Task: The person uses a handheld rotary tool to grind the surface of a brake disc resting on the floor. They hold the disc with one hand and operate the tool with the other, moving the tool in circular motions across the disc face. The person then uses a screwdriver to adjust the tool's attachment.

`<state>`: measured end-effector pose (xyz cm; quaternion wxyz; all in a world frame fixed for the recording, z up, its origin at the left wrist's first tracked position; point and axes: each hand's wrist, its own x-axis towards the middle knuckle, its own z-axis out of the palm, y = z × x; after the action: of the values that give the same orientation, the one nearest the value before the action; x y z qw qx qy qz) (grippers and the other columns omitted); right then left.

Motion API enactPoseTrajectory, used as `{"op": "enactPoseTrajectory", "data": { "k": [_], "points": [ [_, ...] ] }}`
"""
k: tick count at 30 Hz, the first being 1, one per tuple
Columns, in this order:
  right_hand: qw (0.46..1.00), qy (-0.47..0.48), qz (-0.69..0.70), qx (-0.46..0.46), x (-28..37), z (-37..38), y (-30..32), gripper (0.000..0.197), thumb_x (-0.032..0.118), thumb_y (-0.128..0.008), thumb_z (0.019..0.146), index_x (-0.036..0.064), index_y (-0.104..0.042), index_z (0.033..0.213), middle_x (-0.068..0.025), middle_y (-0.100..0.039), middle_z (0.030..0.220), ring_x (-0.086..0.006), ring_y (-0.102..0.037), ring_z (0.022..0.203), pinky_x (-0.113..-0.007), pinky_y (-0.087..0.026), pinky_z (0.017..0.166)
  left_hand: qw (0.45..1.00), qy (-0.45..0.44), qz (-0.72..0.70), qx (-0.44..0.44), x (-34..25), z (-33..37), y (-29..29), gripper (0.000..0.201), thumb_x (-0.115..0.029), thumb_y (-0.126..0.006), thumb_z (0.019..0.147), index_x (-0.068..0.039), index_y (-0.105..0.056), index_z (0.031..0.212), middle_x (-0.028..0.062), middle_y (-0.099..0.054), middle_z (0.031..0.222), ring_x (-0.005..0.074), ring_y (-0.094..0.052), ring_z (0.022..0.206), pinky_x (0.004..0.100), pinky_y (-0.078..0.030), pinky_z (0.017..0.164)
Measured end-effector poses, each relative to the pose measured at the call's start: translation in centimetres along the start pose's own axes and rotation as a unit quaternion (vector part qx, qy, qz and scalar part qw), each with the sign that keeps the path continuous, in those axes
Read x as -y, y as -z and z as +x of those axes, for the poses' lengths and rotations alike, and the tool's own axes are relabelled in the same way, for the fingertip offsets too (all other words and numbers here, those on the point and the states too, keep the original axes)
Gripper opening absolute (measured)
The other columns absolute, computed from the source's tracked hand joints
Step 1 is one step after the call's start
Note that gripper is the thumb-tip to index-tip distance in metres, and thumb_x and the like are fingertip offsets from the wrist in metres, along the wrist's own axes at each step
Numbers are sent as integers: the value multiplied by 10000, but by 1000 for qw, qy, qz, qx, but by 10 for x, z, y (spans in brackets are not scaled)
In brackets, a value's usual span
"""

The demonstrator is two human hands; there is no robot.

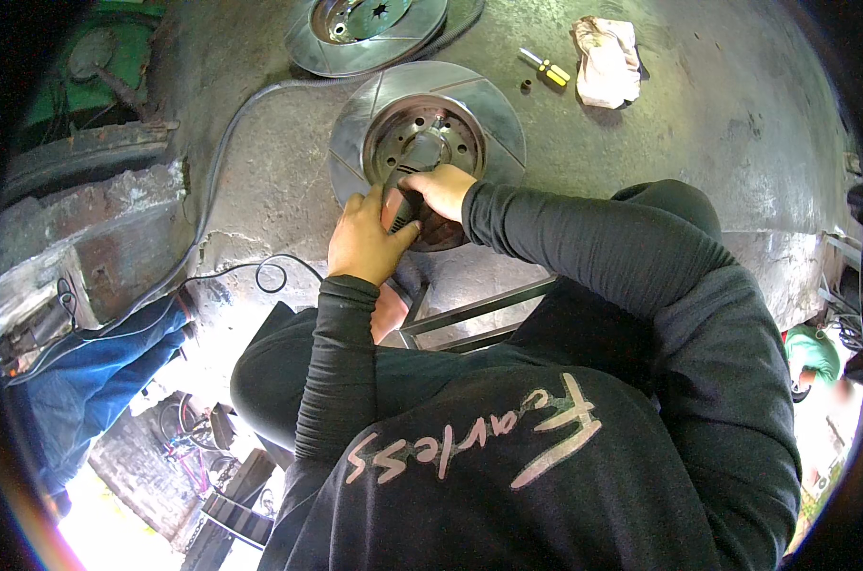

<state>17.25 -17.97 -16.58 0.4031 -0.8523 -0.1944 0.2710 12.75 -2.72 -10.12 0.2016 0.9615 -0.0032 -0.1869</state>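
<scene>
A grey slotted brake disc (493,124) lies on the ground in front of me, its raised hub with bolt holes facing up. My left hand (367,243) is wrapped round the orange and black body of an angle grinder (393,211). My right hand (443,192) is closed over the front end of the same grinder, above the disc's near part. Both hands hide the grinder's head, so I cannot tell whether it touches the metal. A second orange part (389,312) shows below my left wrist.
Another brake disc (341,52) lies beyond the first. A yellow-handled screwdriver (550,71), a small dark socket-like piece (526,86) and a pale cloth (608,62) lie at far right. A grey hose (217,162) and black cord (232,273) run on the left, near a person's jeans (108,390).
</scene>
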Motion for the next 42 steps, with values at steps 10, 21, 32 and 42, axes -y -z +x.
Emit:
{"op": "enactPoseTrajectory", "data": {
  "k": [10,21,32,42],
  "points": [
    [1000,21,-3,2,-6,3,0,326,222,-439,876,144,-623,1134,-239,-641,981,-397,-623,940,-442,-488,841,1000,-14,1,-4,-1,2,0,644,-330,-744,695,-28,-521,1218,219,-570,1037,394,-574,981,445,-475,814],
    [999,3,32,-3,-5,-5,-1,323,232,-439,893,142,-623,1143,-239,-638,1009,-402,-620,956,-439,-482,858,1000,-13,18,11,-3,1,0,659,-338,-742,706,-22,-509,1235,216,-562,1075,391,-572,1006,447,-478,823],
    [999,-1,39,5,-8,8,-4,313,254,-442,906,145,-637,1125,-242,-635,1019,-404,-622,948,-439,-486,852,999,9,14,27,-1,5,1,677,-344,-742,706,-20,-499,1249,229,-558,1079,398,-573,1003,455,-480,819],
    [985,-85,152,19,3,-6,3,311,226,-430,909,123,-637,1117,-229,-648,980,-399,-632,918,-454,-490,836,1000,-22,3,17,-1,2,-2,689,-339,-743,703,-9,-495,1254,234,-557,1074,401,-572,999,443,-476,832]
  ]
}}
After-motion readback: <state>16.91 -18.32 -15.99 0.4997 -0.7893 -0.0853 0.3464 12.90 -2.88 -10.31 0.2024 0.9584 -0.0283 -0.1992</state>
